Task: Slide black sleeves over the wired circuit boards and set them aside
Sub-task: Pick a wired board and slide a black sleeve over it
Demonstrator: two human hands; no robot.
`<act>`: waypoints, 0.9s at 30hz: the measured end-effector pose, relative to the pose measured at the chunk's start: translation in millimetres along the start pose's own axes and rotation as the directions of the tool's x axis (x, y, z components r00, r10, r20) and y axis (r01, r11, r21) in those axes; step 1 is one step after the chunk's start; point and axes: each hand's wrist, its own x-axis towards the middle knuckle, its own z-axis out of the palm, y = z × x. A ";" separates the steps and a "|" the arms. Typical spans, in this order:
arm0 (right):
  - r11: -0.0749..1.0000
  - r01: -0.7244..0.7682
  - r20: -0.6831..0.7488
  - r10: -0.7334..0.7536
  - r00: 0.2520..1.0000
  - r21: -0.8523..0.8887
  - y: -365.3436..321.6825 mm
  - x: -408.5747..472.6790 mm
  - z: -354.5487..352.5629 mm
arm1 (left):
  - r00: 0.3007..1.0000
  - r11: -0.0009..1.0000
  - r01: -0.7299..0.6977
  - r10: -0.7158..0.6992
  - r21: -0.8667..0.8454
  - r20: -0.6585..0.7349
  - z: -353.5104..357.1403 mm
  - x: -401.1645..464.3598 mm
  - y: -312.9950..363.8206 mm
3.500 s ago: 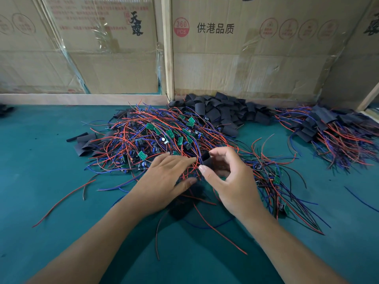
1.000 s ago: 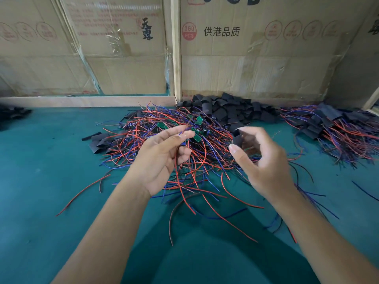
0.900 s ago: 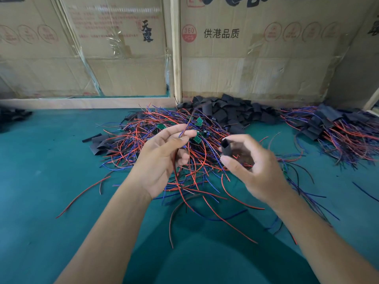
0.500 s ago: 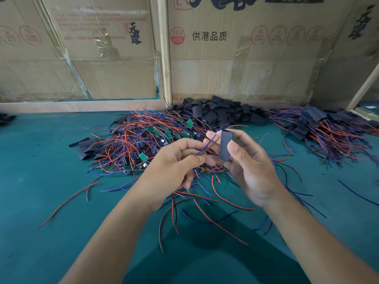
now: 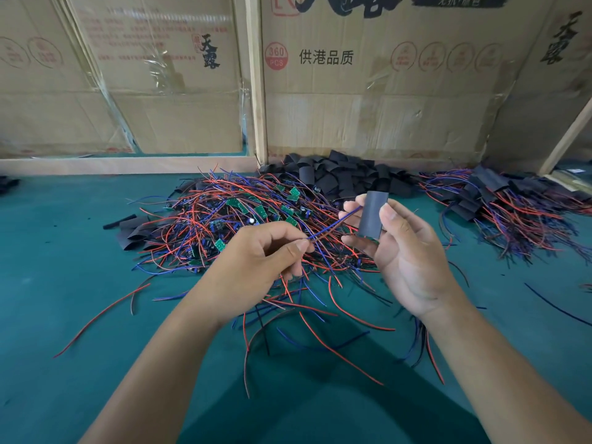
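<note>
The right hand (image 5: pixel 407 254) holds a black sleeve (image 5: pixel 372 214) upright, pinched between the thumb and the fingers. The left hand (image 5: pixel 256 254) pinches a red and blue wire pair (image 5: pixel 333 224) between thumb and first finger. The far end of the wires reaches the side of the sleeve. I cannot tell if the wires go inside it.

Behind the hands lies a big pile of wired circuit boards (image 5: pixel 256 216), with small green boards among red and blue wires. A heap of loose black sleeves (image 5: pixel 339 177) sits at the back, touching that pile. Off to the right is another pile of sleeved boards (image 5: pixel 499 206), well apart from the hands. A few flat sleeves (image 5: pixel 134 230) lie at the left edge of the big pile.

The green table mat (image 5: pixel 64 283) is bare on the left and near the person. Cardboard boxes (image 5: pixel 368 84) with printed signs stand like a wall along the back edge. A wooden post (image 5: pixel 256 78) stands between them.
</note>
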 end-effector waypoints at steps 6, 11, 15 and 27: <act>0.992 0.047 0.110 -0.034 0.993 -0.113 12.8 -8.4 11.4 | 0.996 0.991 -0.083 0.084 0.104 -0.010 4.1 -3.4 5.1; 0.988 0.063 0.089 -0.050 0.995 -0.140 9.5 -6.8 4.5 | 0.992 0.989 -0.087 0.098 0.123 -0.084 0.9 -4.5 -2.1; 0.959 0.117 0.022 -0.115 0.993 -0.259 9.2 -1.9 -5.5 | 0.981 0.986 -0.075 0.100 0.150 -0.167 -1.4 -2.4 -5.6; 0.338 0.329 0.178 -0.407 0.896 -0.882 14.3 -1.8 -22.1 | 0.967 0.985 -0.078 0.112 0.152 -0.230 -5.5 -0.7 -12.0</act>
